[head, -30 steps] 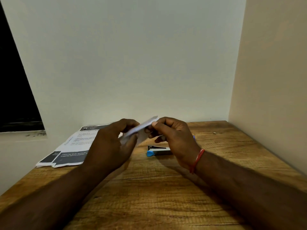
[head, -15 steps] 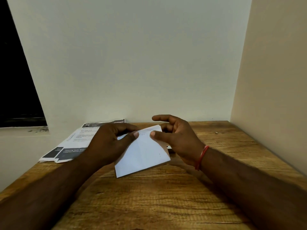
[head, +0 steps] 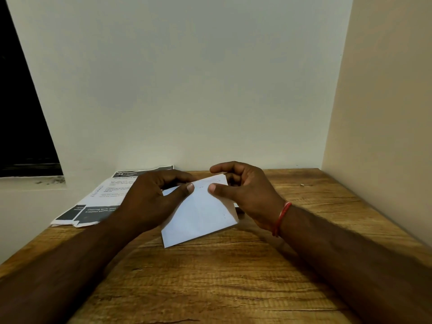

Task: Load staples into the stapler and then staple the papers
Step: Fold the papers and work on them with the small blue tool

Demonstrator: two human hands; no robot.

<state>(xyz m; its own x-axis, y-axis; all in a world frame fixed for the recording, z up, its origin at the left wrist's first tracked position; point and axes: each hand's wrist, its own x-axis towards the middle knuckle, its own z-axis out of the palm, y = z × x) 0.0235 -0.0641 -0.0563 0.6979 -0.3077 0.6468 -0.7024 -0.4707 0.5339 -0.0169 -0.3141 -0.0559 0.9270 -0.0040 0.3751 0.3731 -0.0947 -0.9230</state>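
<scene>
Stapler [head: 239, 209] mostly behind held paper [head: 201, 213]

Folded sheet at the centre of the table, between two hands.
The white folded paper sheet [head: 201, 216] lies on the brown wooden table [head: 210, 281], with the left hand [head: 149, 202] at its 9 o'clock, the right hand [head: 247, 192] at 3 o'clock, and the printed black-and-white paper stack [head: 98, 199] at 10 o'clock, against the wall.

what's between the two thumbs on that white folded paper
Bare white folded paper only: in the head view, the left hand and right hand pinch its top edge, thumbs apart.
</scene>
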